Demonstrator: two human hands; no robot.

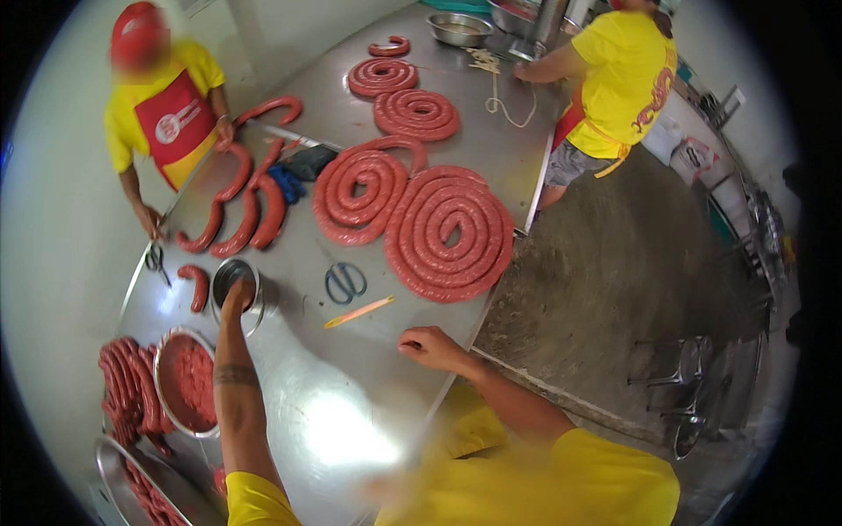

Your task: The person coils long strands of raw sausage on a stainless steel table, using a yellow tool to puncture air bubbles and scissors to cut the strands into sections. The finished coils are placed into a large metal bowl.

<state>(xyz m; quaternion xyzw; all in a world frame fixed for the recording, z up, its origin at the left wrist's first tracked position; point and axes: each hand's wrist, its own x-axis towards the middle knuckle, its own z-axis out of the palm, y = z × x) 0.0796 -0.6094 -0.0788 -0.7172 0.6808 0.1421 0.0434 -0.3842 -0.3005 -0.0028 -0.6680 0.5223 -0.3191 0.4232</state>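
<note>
My left hand [239, 295] reaches down into a round steel pot [254, 317] on the metal table, and its fingers are hidden inside. Curled into a loose fist, my right hand [431, 348] is over the table near its right edge; what it holds, if anything, is hidden. Between my hands lie dark-handled scissors [346, 283] and a thin yellow and orange stick [360, 312]. Left of my forearm, a bowl [160, 373] contains red ground meat [191, 379]. A short sausage piece [198, 288] rests beside the pot.
Large sausage coils [449, 234] cover the table's middle and far part. Linked sausages [132, 386] are piled at left, above a steel tray [112, 465]. A person in a red apron [175, 118] stands at far left, another in a yellow shirt [623, 66] at far right. Stools [680, 359] stand on the floor.
</note>
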